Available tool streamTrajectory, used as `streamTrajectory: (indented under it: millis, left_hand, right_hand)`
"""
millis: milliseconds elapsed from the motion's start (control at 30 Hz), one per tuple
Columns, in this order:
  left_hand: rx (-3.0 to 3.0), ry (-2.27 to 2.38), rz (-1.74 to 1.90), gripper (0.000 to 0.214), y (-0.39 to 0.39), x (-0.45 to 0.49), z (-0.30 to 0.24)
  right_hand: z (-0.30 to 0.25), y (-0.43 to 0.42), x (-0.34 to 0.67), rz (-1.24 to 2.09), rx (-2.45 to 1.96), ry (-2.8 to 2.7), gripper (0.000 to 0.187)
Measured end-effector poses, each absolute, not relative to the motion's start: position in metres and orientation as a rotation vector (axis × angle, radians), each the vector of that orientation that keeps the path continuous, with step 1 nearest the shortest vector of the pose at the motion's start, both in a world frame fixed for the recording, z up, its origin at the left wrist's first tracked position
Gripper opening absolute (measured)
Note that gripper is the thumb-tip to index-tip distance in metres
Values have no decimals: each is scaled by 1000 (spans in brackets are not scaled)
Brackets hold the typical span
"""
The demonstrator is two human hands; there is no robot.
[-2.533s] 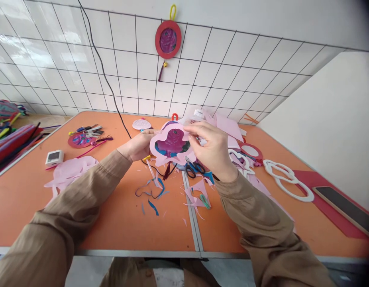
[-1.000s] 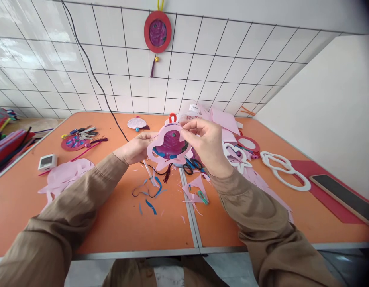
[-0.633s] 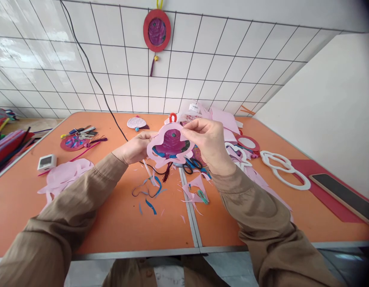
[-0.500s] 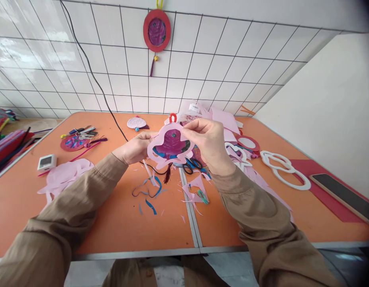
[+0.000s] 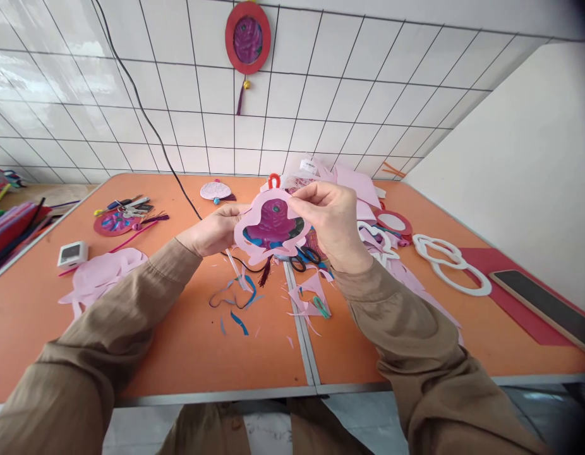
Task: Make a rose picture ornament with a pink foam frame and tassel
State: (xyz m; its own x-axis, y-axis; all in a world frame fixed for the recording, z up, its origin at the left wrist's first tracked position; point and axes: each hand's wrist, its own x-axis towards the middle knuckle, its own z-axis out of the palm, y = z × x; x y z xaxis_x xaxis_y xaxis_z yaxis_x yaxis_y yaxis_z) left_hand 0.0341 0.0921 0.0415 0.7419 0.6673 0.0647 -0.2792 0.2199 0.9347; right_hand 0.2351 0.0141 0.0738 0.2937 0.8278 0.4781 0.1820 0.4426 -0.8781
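Observation:
Both hands hold up a pink paper ornament (image 5: 271,225) with a wavy frame, a magenta rose centre, a red loop on top and a dark tassel hanging below. My left hand (image 5: 215,229) grips its left edge from behind. My right hand (image 5: 331,222) pinches its upper right edge between thumb and fingers. The ornament hovers above the orange table (image 5: 188,341), just over black-handled scissors (image 5: 304,258).
Pink and blue paper scraps (image 5: 235,303) lie below the hands. White foam rings (image 5: 451,272), a red sheet and a dark tablet (image 5: 543,306) sit right. Pink cutouts (image 5: 100,275), a small white device (image 5: 72,254) and a finished red ornament (image 5: 116,222) lie left. Another ornament (image 5: 247,38) hangs on the tiled wall.
The hands keep hold of the pink ornament, which has tilted slightly and shifted a little. My view has dropped a bit, so the table appears higher in the frame.

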Motion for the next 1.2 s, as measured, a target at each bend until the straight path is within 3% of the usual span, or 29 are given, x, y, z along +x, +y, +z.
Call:
streamTrajectory:
  millis: [100, 300, 467, 1200]
  left_hand:
    - [1189, 351, 606, 32, 93, 34, 44]
    - [1264, 351, 587, 70, 92, 36, 53]
    - [1340, 408, 743, 46, 83, 44, 57]
    - [1314, 525, 865, 27, 84, 44, 57]
  right_hand:
    - [73, 14, 235, 564, -1057, -1242, 9]
    - [74, 14, 234, 562, -1066, -1227, 9]
    - [73, 14, 234, 558, -1052, -1250, 11]
    - [73, 18, 243, 567, -1027, -1314, 13]
